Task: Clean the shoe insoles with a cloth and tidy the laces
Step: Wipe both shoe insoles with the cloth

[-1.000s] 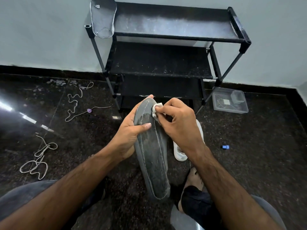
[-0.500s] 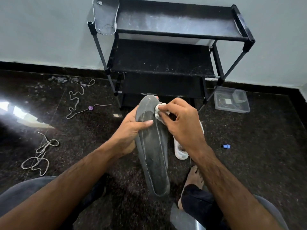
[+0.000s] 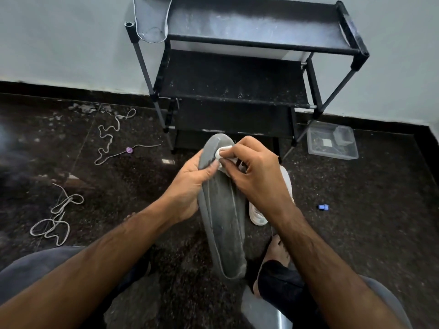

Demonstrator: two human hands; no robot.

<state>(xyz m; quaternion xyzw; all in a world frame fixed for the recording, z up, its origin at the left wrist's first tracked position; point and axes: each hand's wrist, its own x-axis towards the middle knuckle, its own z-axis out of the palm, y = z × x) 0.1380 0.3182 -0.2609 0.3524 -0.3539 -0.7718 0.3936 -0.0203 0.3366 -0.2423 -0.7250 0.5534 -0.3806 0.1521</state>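
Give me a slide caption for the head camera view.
Left hand steadies grey insole; right hand rubs its toe with white cloth.

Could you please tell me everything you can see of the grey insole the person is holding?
The grey insole is long, flat and fabric-like, with pale stitching along its edges and a dusty, worn face. It is held above the dark floor, toe end towards the rack, heel end towards the person. The left hand grips its left edge near the toe, while the right hand presses a small white cloth onto the toe area.

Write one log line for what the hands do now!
left hand: holds insole | right hand: rubs cloth on toe end | laces: on floor
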